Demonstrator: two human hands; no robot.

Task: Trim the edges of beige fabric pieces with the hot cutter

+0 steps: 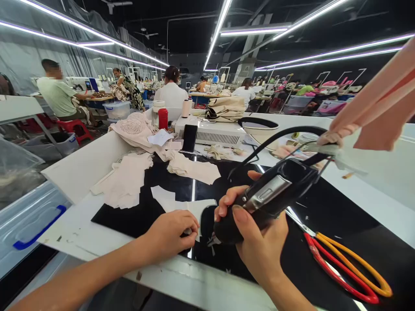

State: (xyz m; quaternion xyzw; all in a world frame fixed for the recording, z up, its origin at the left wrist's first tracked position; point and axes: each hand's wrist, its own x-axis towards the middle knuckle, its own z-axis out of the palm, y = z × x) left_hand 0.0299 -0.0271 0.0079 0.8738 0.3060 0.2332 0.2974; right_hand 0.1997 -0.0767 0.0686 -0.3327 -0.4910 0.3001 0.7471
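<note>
The right hand (261,242) is wrapped firmly round the black tool (227,226), fingers over its far side and thumb along the near one. Just left of that grip, the left hand (177,231) is curled at the near edge of the white cloth (188,207); whether it pinches the edge or only rests there, I cannot tell. The tool's low end points toward those fingers, so a slip of the right wrist could bring it into them. The cloth lies on the slick-looking black board (136,219) and might slide if the left hand bears lightly. Above the grip, the cord (275,137) and pink strip (372,103) could tug the tool askew. Right of the grip, the scissors (313,248) could be knocked by the forearm. Beyond the left hand, the pale stack (126,177) could spill if brushed.
</note>
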